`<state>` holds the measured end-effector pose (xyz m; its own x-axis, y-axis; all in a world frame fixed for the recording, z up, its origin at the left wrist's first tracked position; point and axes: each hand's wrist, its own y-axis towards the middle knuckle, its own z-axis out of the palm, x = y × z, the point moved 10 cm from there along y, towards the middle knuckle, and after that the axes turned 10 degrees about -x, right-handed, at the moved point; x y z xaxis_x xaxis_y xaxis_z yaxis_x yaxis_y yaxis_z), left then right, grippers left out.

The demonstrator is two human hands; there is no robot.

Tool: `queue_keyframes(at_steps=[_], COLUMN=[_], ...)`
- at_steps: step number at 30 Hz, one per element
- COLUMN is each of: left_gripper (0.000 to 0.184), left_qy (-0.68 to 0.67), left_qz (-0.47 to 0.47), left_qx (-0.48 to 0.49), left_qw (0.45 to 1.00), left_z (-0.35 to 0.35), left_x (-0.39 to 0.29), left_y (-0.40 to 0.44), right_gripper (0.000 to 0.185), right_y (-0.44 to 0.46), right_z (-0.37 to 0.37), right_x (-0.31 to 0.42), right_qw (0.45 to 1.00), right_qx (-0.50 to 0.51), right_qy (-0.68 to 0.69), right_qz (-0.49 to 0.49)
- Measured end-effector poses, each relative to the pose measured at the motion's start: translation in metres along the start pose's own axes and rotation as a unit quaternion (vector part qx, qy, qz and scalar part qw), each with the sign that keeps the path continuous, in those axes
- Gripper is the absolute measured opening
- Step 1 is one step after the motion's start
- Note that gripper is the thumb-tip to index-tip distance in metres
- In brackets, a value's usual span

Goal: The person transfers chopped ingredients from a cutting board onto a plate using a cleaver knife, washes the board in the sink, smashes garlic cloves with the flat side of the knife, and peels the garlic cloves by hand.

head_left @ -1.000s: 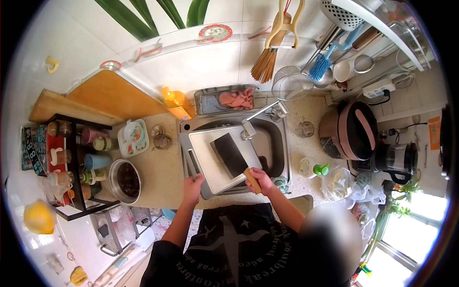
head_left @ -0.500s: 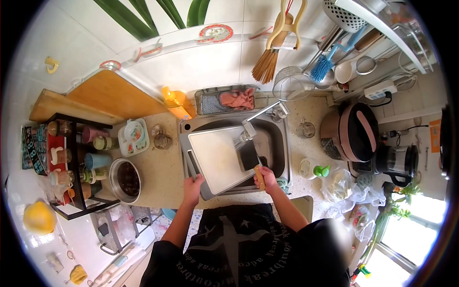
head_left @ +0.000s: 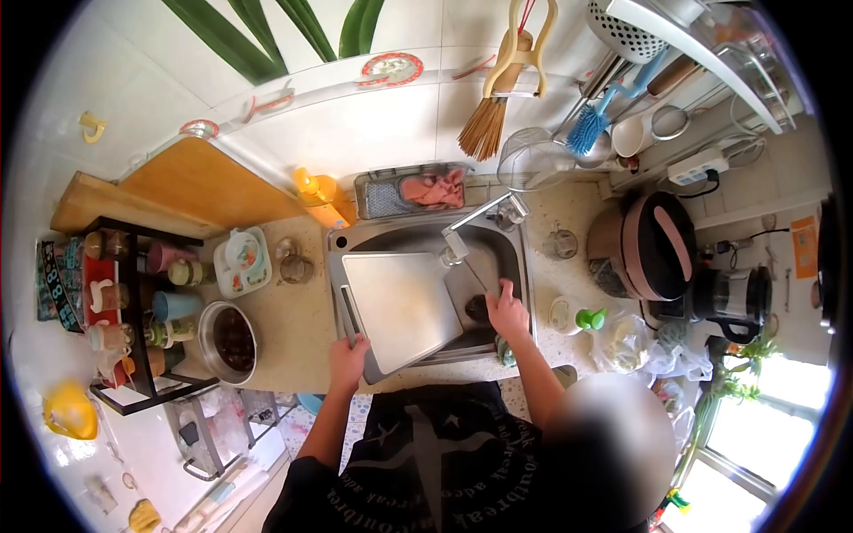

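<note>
Our left hand (head_left: 348,362) grips the near corner of the white board (head_left: 400,306), which lies forward and right of those fingers, long axis running away. Beyond its right edge, over the sink (head_left: 458,286), our right hand's (head_left: 509,315) hold we cannot tell.

1 cutting board (head_left: 400,306) lies across the left part of the sink (head_left: 357,241); behind it are the faucet (head_left: 455,244) and, farther back, a basket (head_left: 375,203) holding 1 cloth (head_left: 433,189), with a bottle (head_left: 325,202) to its left. Left of the sink sits a bowl (head_left: 206,342); right, a pump bottle (head_left: 562,316), a jar (head_left: 561,243) and, beyond, a rice cooker (head_left: 635,249).
</note>
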<state>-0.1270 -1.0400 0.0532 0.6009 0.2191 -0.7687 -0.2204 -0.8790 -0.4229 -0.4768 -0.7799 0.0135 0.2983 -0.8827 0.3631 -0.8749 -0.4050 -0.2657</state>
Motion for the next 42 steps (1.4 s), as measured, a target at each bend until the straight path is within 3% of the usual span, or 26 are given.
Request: queue_keyframes(at_steps=[7,10,13,22,28,34,37,42], left_gripper=[0.029,0.022,0.018,0.015,0.013,0.008,0.008,0.010], left_qy=[-0.040,-0.048,-0.070,-0.071,-0.086,-0.128,-0.151,-0.162], left_qz=[-0.025,-0.029,-0.040,-0.055,-0.037,-0.037,-0.030,-0.046], left_qx=[-0.029,-0.044,-0.045,-0.068,-0.073,-0.074,-0.080,-0.084], left_qw=[0.998,0.997,0.996,0.994,0.993,0.988,0.985,0.982], left_z=[-0.040,-0.058,-0.076,-0.119,-0.129,-0.132,-0.133,-0.131], left_x=[-0.034,-0.048,-0.047,-0.047,-0.056,-0.049,-0.058,-0.048], left_y=[-0.021,-0.030,-0.035,-0.061,-0.073,-0.082,-0.091,-0.099], right_gripper=[0.090,0.090,0.091,0.086,0.094,0.096,0.078,0.038], right_y=[0.087,0.112,0.112,0.136,0.132,0.150,0.127,0.053], right_z=[0.000,0.002,-0.016,-0.010,-0.022,-0.008,-0.006,-0.003], right_x=[0.045,0.068,0.090,0.095,0.097,0.082,0.076,0.039], right_qw=[0.989,0.983,0.974,0.982,0.982,0.990,0.988,0.978], right_qx=[0.060,0.140,0.227,0.189,0.186,0.105,0.105,0.167], right_qy=[-0.027,-0.007,0.023,0.021,-0.037,-0.076,0.046,0.121], right_qz=[-0.135,-0.122,-0.010,-0.009,0.001,-0.064,-0.107,0.023])
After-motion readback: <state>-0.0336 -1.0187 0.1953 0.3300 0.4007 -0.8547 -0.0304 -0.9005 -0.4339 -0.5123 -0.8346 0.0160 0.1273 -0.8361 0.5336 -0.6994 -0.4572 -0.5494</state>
